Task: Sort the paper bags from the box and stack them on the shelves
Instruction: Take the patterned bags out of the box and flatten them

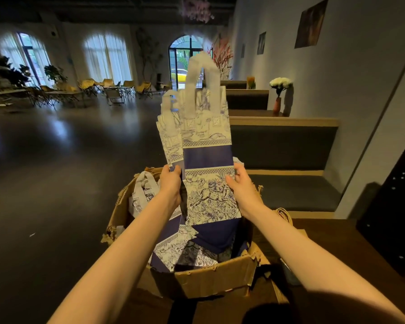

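I hold a bundle of flat blue-and-white patterned paper bags (208,157) upright above a torn cardboard box (211,279). My left hand (171,183) grips the bundle's left edge, with a second group of bags (171,136) fanned out behind the front one. My right hand (240,183) holds the right edge, thumb on the printed front. The white handles (204,73) point up and look blurred. More bags of the same pattern (185,249) lie loose inside the box, one with white handles (143,190) at its left side.
Stepped wooden shelves or benches (283,122) run along the wall on the right, with a vase of white flowers (279,94) on one. A brown paper bag's handles (284,215) lie on the dark wooden surface (337,242) to the right of the box. Dark open floor stretches left; yellow chairs (108,87) stand far back.
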### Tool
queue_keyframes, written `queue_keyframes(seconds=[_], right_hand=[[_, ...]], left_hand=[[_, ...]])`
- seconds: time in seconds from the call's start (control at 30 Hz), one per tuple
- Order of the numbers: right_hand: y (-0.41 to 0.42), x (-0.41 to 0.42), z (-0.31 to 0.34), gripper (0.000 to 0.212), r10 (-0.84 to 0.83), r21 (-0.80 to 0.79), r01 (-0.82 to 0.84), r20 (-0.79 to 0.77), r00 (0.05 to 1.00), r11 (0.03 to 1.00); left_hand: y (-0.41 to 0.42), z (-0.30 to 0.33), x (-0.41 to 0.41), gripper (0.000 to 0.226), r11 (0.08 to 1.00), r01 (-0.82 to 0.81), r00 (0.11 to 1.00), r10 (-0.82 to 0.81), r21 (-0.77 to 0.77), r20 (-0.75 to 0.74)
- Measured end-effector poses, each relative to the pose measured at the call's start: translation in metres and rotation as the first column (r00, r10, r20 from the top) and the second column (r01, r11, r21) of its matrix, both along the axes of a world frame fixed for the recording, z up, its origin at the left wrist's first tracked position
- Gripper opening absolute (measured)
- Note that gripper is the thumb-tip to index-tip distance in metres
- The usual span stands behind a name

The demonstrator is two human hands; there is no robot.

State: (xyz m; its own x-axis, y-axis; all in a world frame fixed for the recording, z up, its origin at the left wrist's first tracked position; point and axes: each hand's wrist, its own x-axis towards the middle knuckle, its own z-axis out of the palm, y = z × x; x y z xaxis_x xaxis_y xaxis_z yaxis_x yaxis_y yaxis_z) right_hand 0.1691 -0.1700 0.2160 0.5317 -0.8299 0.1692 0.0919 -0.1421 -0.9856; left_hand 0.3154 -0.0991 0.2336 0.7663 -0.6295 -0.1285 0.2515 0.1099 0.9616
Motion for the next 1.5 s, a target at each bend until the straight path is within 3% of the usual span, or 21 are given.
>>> queue_keyframes(seconds=[0.03,0.17,0.3,0.53,0.7,0.8,0.93,1.03,1.1,1.2,1.33,1.5], right_hand=[[0.000,0.003,-0.002,0.031,0.008,-0.014,-0.008,-0.013,1.000,1.000],[0.006,0.012,-0.007,0.050,-0.039,-0.074,0.036,-0.035,0.999,0.997],[0.004,0.015,-0.003,0.063,0.019,-0.131,-0.034,-0.111,0.994,0.991],[-0.014,0.023,0.034,0.051,-0.080,-0.190,0.057,-0.113,0.990,0.980],[-0.009,0.026,0.029,0.053,-0.055,-0.307,-0.016,-0.221,0.974,0.952],[-0.007,0.031,0.026,0.065,-0.017,-0.275,-0.071,-0.308,0.951,0.959],[-0.011,0.024,0.015,0.058,-0.024,-0.255,-0.085,-0.398,0.917,0.963],[-0.018,0.019,0.000,0.035,-0.147,-0.300,-0.008,-0.491,0.859,0.954],[-0.022,0.016,-0.002,0.039,-0.186,-0.260,0.094,-0.357,0.915,0.961],[-0.027,0.008,0.003,0.046,-0.242,-0.195,0.208,-0.177,0.954,0.959],[-0.043,0.002,0.000,0.035,-0.271,-0.197,0.254,-0.066,0.960,0.947],[-0.047,0.009,-0.014,0.036,-0.282,-0.161,0.269,-0.063,0.957,0.950]], left_hand=[[0.000,0.002,-0.002,0.014,1.000,0.000,1.000,0.000,0.003,-0.009],[0.001,0.006,-0.009,0.041,0.995,0.092,0.996,-0.092,-0.026,0.003],[0.007,-0.002,-0.009,0.030,0.983,0.179,0.921,-0.154,-0.037,0.359],[0.007,-0.019,0.000,0.026,0.985,0.168,0.823,-0.163,0.040,0.544],[0.003,-0.012,0.002,0.058,0.993,0.109,0.784,-0.058,-0.044,0.618],[-0.003,-0.011,0.006,0.079,0.991,0.119,0.719,-0.042,-0.062,0.694],[0.001,-0.020,0.007,0.084,0.974,0.226,0.713,-0.158,-0.010,0.683],[0.004,-0.024,0.007,0.051,0.972,0.219,0.737,-0.222,0.085,0.638],[0.008,-0.029,0.013,0.026,0.964,0.224,0.756,-0.264,0.143,0.598],[0.024,-0.038,0.026,0.011,0.949,0.247,0.794,-0.315,0.198,0.519],[0.046,-0.053,0.045,0.011,0.914,0.241,0.832,-0.367,0.326,0.415],[0.056,-0.080,0.063,0.027,0.826,0.171,0.887,-0.367,0.536,0.282]])
